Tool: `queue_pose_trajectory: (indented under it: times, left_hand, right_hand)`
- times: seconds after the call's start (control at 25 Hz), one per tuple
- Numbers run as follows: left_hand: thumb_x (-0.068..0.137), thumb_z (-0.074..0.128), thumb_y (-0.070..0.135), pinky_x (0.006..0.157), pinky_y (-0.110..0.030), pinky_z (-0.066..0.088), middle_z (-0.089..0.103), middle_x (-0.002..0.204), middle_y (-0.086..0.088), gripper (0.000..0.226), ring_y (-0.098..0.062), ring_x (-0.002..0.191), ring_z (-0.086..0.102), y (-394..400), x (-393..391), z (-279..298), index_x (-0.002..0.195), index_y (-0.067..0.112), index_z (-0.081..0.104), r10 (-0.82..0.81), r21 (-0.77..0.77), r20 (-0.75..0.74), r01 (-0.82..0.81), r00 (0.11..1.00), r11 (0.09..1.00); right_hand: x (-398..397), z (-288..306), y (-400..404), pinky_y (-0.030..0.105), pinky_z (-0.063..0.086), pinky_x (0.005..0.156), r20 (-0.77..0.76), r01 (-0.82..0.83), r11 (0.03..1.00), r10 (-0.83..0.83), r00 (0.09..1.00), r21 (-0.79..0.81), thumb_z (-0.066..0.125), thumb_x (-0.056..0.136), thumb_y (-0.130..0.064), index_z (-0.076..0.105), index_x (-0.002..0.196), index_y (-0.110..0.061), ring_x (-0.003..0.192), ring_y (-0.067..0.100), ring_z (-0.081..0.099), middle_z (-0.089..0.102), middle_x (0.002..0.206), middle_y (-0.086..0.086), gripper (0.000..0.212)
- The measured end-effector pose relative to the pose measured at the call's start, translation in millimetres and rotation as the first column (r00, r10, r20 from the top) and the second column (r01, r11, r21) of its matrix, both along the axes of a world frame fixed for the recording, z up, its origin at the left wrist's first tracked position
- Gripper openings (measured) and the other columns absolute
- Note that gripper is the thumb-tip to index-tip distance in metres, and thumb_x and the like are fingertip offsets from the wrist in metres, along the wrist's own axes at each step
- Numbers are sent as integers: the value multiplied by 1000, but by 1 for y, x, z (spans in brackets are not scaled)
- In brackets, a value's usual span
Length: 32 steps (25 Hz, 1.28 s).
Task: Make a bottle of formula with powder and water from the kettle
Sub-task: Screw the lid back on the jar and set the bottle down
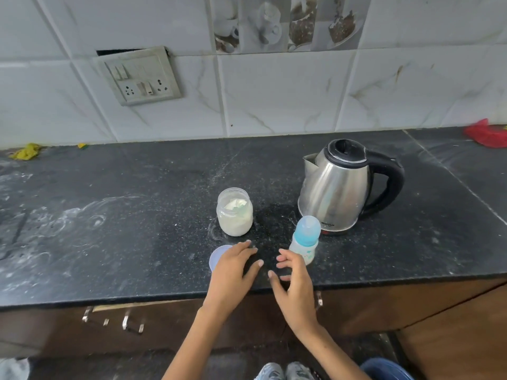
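Our left hand [233,267] and right hand [295,278], fingers apart and empty, hover over the black stone desk [137,242], the capped blue baby bottle [306,239] within reach.

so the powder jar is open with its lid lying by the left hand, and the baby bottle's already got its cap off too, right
Not quite. The head view shows the baby bottle with its blue cap on, standing in front of the kettle by the right hand. The rest holds: the powder jar is open and its lid lies on the counter, partly under the left hand.
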<state>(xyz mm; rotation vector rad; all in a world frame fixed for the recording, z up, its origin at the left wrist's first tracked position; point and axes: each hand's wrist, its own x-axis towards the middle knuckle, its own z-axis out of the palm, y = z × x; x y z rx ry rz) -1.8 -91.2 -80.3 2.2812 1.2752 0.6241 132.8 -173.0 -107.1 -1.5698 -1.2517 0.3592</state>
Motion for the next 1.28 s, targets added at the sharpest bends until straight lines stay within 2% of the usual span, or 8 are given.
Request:
queue_pose_trajectory:
  times: [0.32, 0.44, 0.52, 0.64, 0.8, 0.92, 1.04, 1.28]
  left_hand:
    - [65, 76, 56, 109, -31, 29, 43, 146, -1, 94, -18, 134, 38, 24, -38, -6, 142, 17, 40, 175, -58, -240, -194, 955, 979]
    - [61, 80, 52, 99, -28, 38, 56, 132, 1, 88, -18, 120, 51, 27, -35, -2, 136, 17, 48, 210, -31, -130, -216, 969, 976]
    - [60, 82, 49, 90, -24, 44, 62, 121, 7, 77, -12, 110, 58, 24, -36, 7, 126, 20, 55, 244, -45, 103, -241, 964, 970]
    - [65, 81, 50, 88, -18, 47, 61, 117, 18, 71, 0, 108, 57, 16, -31, 23, 124, 26, 52, 207, -82, 347, -191, 915, 978]
    - [69, 81, 44, 95, -15, 43, 58, 123, 20, 68, 0, 117, 53, 14, -22, 36, 127, 26, 49, 154, -99, 489, -121, 859, 988]
    - [73, 74, 52, 106, -18, 34, 44, 142, 16, 81, 3, 130, 39, 24, -18, 28, 141, 25, 37, 246, -144, 507, -200, 826, 969]
    - [75, 76, 44, 113, -33, 29, 31, 152, 7, 91, -9, 138, 29, 46, -10, 15, 147, 22, 25, 404, -263, 449, -315, 797, 912]
    - [57, 88, 38, 73, -5, 44, 60, 113, 16, 76, 8, 100, 56, 78, 7, 19, 121, 30, 47, 405, -307, 459, -287, 791, 907]
  right_hand:
    - [-18, 6, 52, 28, 56, 76, 53, -153, 980, 161, 986, -127, 64, 87, -7, 56, 118, -18, 99, 6, 60, 55, 114, -10, 33]
    - [-20, 6, 58, 32, 56, 83, 18, -188, 962, 195, 981, -196, 63, 90, -14, 56, 120, -17, 104, 6, 59, 57, 118, -6, 30]
    - [-20, 16, 62, 35, 53, 92, -232, -252, 915, 183, 955, -315, 55, 96, -32, 54, 122, -19, 109, 11, 60, 60, 118, -2, 29]
    - [-17, 40, 68, 44, 52, 99, -788, -556, 759, 95, 608, -338, 40, 100, -49, 52, 125, -24, 112, 22, 64, 64, 119, 4, 38]
    - [-6, 65, 75, 46, 54, 95, -958, -574, 812, 70, 279, -108, 56, 96, -35, 57, 128, -16, 105, 29, 68, 66, 123, 18, 37]
    - [0, 76, 86, 37, 55, 92, -802, -350, 915, 52, 595, -201, 69, 87, -31, 55, 130, -18, 102, 16, 66, 66, 120, 7, 47]
    - [4, 82, 103, 28, 48, 92, -289, -71, 975, 8, 957, -209, 76, 78, -30, 53, 128, -25, 113, 7, 55, 58, 125, -7, 55]
    - [-3, 87, 134, 26, 43, 96, 22, -159, 952, 171, 985, -262, 73, 78, -23, 44, 142, -30, 123, 15, 48, 43, 136, -2, 70]
